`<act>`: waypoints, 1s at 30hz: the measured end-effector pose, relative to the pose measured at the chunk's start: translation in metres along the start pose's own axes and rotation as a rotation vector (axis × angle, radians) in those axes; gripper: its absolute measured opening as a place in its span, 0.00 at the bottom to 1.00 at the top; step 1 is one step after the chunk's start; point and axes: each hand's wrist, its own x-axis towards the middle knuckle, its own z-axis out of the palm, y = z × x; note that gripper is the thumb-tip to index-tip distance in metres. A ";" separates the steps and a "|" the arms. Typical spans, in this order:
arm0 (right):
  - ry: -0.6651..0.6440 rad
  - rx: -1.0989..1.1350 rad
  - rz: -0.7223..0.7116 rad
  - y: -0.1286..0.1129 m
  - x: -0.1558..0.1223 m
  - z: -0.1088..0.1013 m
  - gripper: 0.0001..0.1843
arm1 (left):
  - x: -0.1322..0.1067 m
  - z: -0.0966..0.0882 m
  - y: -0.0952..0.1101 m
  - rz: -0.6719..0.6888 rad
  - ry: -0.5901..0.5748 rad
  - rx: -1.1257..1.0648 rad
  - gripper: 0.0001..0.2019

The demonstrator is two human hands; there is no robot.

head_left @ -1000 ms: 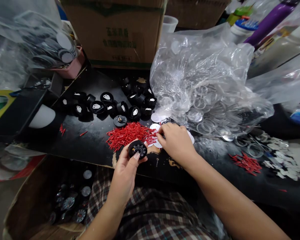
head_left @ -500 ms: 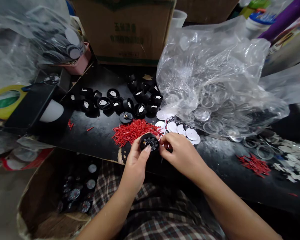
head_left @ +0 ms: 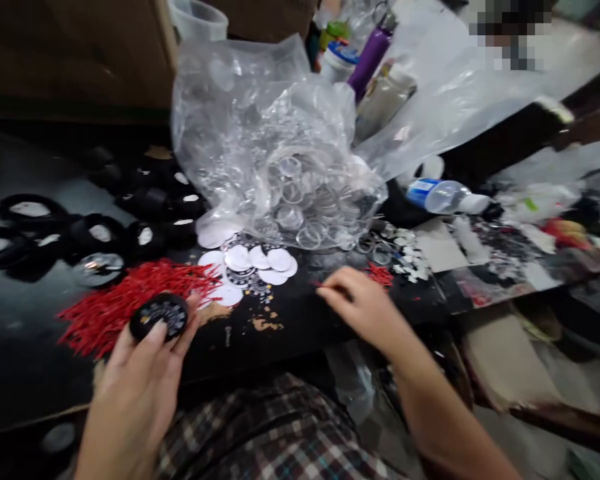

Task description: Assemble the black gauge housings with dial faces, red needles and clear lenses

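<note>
The left hand (head_left: 147, 373) clasps a round black dial (head_left: 163, 307) between thumb and fingers, marked face up, at the near edge of a large heap of red pieces (head_left: 125, 297) on the table (head_left: 305, 333). Well to its right, the right hand (head_left: 363, 307) pinches what looks like a blurred red sliver (head_left: 315, 283), jutting leftward, toward the dial.
</note>
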 end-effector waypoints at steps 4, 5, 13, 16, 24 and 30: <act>0.100 -0.172 0.164 0.032 -0.009 -0.006 0.12 | 0.004 0.002 0.002 0.122 -0.037 -0.025 0.06; 0.131 -0.151 0.149 0.026 -0.006 0.000 0.12 | 0.005 0.002 0.001 0.136 -0.045 -0.022 0.06; -0.174 -0.045 -0.312 -0.084 0.046 0.071 0.07 | -0.011 -0.018 -0.002 0.105 -0.026 0.027 0.09; -0.154 -0.225 -0.343 -0.095 0.060 0.085 0.07 | -0.017 -0.024 -0.003 0.084 -0.024 0.020 0.09; -0.169 0.008 -0.354 -0.100 0.051 0.080 0.03 | -0.019 -0.008 -0.008 -0.051 -0.009 -0.075 0.10; -0.086 0.043 -0.388 -0.096 0.038 0.068 0.07 | -0.020 -0.007 -0.001 -0.054 -0.085 -0.126 0.09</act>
